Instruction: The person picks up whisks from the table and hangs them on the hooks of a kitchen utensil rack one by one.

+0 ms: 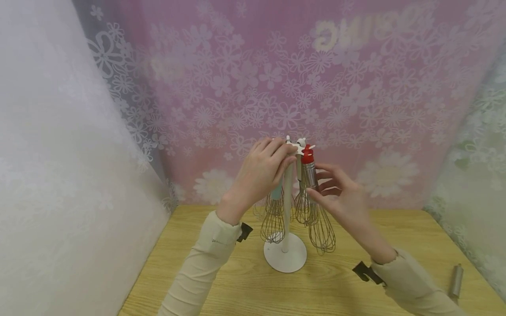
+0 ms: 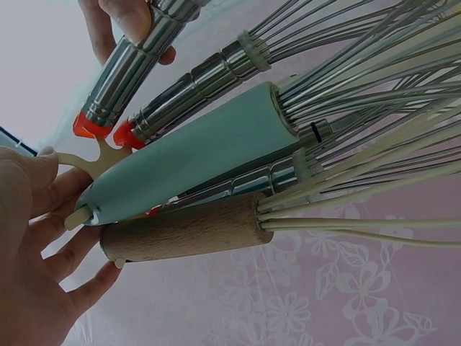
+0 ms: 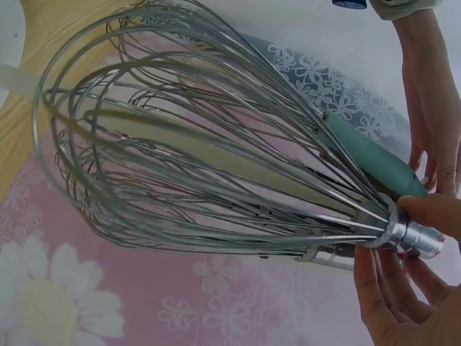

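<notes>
A white stand with a round base holds several whisks hanging from its hooked top. My left hand grips this top, with thumb and fingers around the hook piece in the left wrist view. My right hand pinches the steel handle of a red-capped whisk, whose cap is up at a hook and whose wires hang down. In the left wrist view, a second red-capped steel whisk, a teal-handled whisk and a wooden-handled whisk hang close together beside it.
The stand's white base rests on the wooden table. A grey metal cylinder lies near the right edge. Flower-patterned cloth rises behind, with pale walls on both sides.
</notes>
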Motion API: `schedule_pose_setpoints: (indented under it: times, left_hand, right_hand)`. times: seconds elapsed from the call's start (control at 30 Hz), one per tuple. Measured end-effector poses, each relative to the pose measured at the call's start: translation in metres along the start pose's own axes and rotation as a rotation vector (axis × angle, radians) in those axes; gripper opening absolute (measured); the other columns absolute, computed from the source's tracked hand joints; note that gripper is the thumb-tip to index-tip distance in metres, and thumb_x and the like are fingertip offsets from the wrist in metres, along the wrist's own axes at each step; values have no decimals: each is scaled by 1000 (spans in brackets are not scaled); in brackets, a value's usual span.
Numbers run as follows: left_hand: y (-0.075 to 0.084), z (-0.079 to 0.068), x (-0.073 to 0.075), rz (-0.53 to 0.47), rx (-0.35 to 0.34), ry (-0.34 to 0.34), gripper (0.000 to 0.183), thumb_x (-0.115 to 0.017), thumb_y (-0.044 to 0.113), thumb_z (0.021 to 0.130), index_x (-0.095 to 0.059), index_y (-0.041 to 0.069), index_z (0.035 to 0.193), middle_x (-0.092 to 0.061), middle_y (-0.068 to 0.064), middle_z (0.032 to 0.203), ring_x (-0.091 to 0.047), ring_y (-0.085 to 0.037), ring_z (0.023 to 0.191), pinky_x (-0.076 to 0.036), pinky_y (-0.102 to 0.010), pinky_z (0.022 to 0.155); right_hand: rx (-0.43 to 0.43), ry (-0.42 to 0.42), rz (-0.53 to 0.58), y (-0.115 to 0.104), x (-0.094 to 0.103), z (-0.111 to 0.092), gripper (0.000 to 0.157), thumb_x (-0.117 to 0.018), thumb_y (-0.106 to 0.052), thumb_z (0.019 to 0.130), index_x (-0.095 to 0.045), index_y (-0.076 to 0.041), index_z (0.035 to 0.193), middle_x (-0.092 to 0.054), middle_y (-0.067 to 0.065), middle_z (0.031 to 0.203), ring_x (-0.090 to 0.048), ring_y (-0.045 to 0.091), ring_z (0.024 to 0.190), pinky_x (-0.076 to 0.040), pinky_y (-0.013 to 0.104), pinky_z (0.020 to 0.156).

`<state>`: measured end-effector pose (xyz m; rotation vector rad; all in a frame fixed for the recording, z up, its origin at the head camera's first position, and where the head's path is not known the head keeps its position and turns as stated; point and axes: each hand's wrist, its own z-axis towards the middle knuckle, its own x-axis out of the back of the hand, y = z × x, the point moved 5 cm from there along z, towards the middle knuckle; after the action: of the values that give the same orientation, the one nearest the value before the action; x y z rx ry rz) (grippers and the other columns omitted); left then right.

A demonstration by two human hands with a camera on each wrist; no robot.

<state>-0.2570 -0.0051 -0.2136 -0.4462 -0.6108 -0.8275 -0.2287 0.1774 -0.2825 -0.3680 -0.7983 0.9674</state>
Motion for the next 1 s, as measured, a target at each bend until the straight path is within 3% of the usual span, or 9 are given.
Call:
schedule_pose_setpoints:
  times: [0.2, 0.47, 0.77, 1.0]
  left_hand:
    - [-1, -1, 0, 6, 0, -4, 23, -53, 25, 107, -68, 11, 118, -66, -2, 110, -60, -21, 107, -45, -33, 104]
    - [-3, -2, -2, -23, -5, 15, 23, -55, 25, 106, -68, 10, 118, -66, -2, 110, -60, -21, 107, -45, -33, 104]
    - [-5, -2, -2, -82, 1, 27, 24, -58, 26, 105, -69, 10, 119, -68, -2, 112, -60, -21, 110, -41, -34, 109]
    - [-11, -2, -1, -126, -16, 35, 25, -60, 26, 104, -69, 11, 122, -68, -3, 117, -59, -22, 115, -37, -34, 113]
  right_hand:
    - [-9, 7, 57, 4, -7, 0, 59, -84, -5, 82, -59, -9, 135, -71, 14, 107, -65, 2, 81, -58, 17, 74]
    - [-25, 6, 77, 9, -14, 3, 58, -85, -3, 81, -59, -5, 133, -69, 14, 110, -67, 18, 90, -60, 23, 78]
    - [-41, 3, 93, 13, -18, 3, 53, -83, -4, 84, -59, -5, 131, -66, 11, 113, -63, 2, 91, -58, 21, 81]
    - [-32, 24, 99, 14, -18, 4, 52, -84, -4, 83, -61, -5, 130, -67, 13, 109, -63, 5, 90, -58, 20, 80]
